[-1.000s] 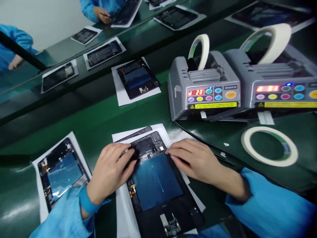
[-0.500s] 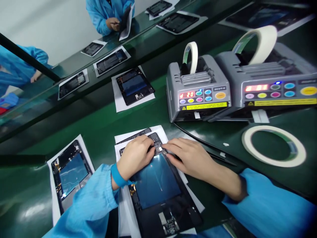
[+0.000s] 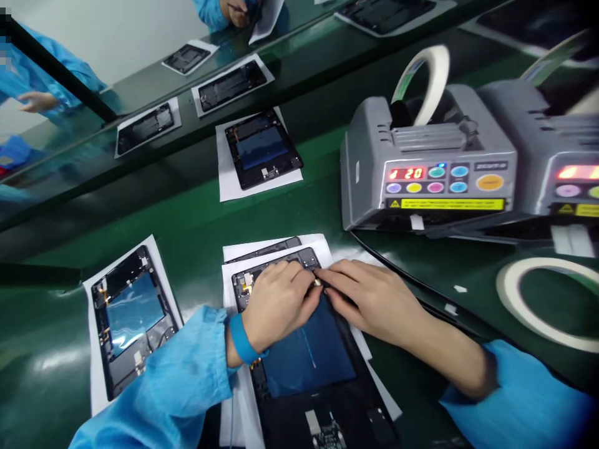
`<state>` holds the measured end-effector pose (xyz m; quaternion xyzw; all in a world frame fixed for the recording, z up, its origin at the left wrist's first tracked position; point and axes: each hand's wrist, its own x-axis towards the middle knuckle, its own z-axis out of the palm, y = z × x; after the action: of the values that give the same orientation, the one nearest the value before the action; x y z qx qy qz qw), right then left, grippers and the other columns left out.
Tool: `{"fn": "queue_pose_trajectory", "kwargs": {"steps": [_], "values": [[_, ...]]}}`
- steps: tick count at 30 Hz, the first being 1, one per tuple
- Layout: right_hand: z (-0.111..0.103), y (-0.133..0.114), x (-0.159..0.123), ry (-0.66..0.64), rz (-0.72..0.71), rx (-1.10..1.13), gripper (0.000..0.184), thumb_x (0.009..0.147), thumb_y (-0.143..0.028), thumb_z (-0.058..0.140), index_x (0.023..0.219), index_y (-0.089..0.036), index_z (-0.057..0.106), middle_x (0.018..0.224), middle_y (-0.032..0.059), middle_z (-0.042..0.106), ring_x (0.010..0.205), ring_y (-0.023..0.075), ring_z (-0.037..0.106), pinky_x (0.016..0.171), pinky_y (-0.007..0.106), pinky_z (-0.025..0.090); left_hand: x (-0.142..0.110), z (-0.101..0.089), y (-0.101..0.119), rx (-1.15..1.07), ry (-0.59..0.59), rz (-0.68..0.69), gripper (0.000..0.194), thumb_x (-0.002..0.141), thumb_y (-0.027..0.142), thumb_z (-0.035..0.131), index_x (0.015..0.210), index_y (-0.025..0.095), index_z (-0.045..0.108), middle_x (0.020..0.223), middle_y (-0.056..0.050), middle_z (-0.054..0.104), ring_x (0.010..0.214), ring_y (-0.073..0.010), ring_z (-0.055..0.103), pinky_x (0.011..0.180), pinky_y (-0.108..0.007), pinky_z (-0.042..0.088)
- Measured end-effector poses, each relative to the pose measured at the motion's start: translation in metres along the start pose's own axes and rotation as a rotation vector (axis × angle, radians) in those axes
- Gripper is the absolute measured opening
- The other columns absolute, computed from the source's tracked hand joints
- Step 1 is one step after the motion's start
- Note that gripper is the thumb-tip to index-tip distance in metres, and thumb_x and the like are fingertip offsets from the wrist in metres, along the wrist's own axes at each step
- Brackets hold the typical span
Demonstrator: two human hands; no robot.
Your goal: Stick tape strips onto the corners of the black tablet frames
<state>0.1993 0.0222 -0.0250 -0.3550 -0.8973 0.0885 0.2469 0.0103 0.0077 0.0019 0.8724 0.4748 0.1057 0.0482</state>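
An opened black tablet [image 3: 309,362] with a blue battery panel lies on white paper [image 3: 234,399] in front of me. My left hand [image 3: 278,302] rests on its upper part, fingers curled down with their tips at a small part near the top edge. My right hand [image 3: 369,296] meets it from the right, fingertips pinched at the same spot. Whatever sits between the fingers is too small to name.
A second opened tablet [image 3: 133,315] lies on paper to the left, a third [image 3: 262,149] farther back. Two grey tape dispensers [image 3: 428,168] stand at right, with a loose tape roll [image 3: 545,299] before them. Co-workers in blue sleeves [image 3: 47,93] work along the far belt.
My left hand slid right across the tablet's top until its fingertips met my right hand's. The view shifted slightly left and down.
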Motion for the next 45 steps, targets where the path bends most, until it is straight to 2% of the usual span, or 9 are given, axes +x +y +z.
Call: {"fn": "queue_pose_trajectory", "kwargs": {"steps": [5,11,18,30,35,40,45], "values": [[0.0,0.005,0.001,-0.043,-0.005,0.032,0.026,0.092,-0.02,0.045,0.111,-0.016,0.062,0.093,0.0057,0.064,0.08,0.0171,0.061,0.065,0.031,0.047,0.001,0.002,-0.003,-0.083,0.034,-0.036,0.02,0.092,0.02,0.047,0.082,0.014,0.063,0.077,-0.005,0.061,0.071,-0.0186,0.055,0.066,-0.033,0.048],[0.002,0.012,0.004,-0.052,-0.023,0.064,0.028,0.092,-0.021,0.045,0.115,-0.013,0.06,0.091,0.0059,0.064,0.078,0.0163,0.061,0.064,0.029,0.05,0.003,0.003,-0.003,-0.213,0.043,-0.031,0.015,0.092,0.018,0.051,0.085,0.013,0.063,0.077,-0.005,0.062,0.071,-0.0178,0.058,0.068,-0.033,0.049],[0.003,0.018,0.003,0.012,0.005,0.111,0.024,0.091,-0.023,0.049,0.107,-0.013,0.064,0.088,0.0046,0.065,0.075,0.0153,0.06,0.065,0.029,0.05,0.009,0.004,-0.006,-0.298,0.04,-0.03,0.006,0.087,0.013,0.059,0.092,0.013,0.062,0.081,-0.004,0.064,0.073,-0.0159,0.058,0.068,-0.031,0.047],[0.0,0.018,0.006,-0.126,0.033,0.137,0.03,0.09,-0.021,0.048,0.115,-0.014,0.063,0.091,0.0045,0.062,0.075,0.0154,0.057,0.065,0.03,0.048,0.009,0.007,-0.005,-0.326,-0.008,-0.022,0.006,0.087,0.011,0.059,0.091,0.014,0.062,0.077,-0.003,0.061,0.071,-0.0152,0.054,0.067,-0.031,0.045],[-0.001,0.016,0.004,-0.12,0.003,0.03,0.032,0.091,-0.023,0.047,0.117,-0.013,0.061,0.091,0.0049,0.063,0.074,0.0165,0.054,0.061,0.032,0.044,0.01,0.006,-0.005,-0.34,0.01,-0.014,0.004,0.086,0.01,0.06,0.085,0.013,0.063,0.074,-0.003,0.062,0.068,-0.0147,0.054,0.064,-0.03,0.045],[-0.005,0.008,0.001,-0.129,-0.104,-0.127,0.031,0.09,-0.019,0.047,0.116,-0.01,0.062,0.085,0.0065,0.064,0.072,0.0183,0.053,0.06,0.035,0.04,0.006,0.005,-0.004,-0.287,0.054,-0.015,0.009,0.09,0.016,0.057,0.084,0.015,0.064,0.074,-0.003,0.064,0.068,-0.0144,0.056,0.064,-0.029,0.047],[-0.005,0.007,-0.001,-0.068,-0.156,-0.171,0.026,0.089,-0.02,0.052,0.111,-0.011,0.063,0.082,0.0061,0.065,0.07,0.0197,0.053,0.06,0.037,0.039,0.0,0.005,-0.008,-0.207,0.013,-0.02,0.023,0.095,0.024,0.048,0.082,0.015,0.065,0.076,-0.004,0.063,0.071,-0.0151,0.058,0.068,-0.03,0.049]]}}
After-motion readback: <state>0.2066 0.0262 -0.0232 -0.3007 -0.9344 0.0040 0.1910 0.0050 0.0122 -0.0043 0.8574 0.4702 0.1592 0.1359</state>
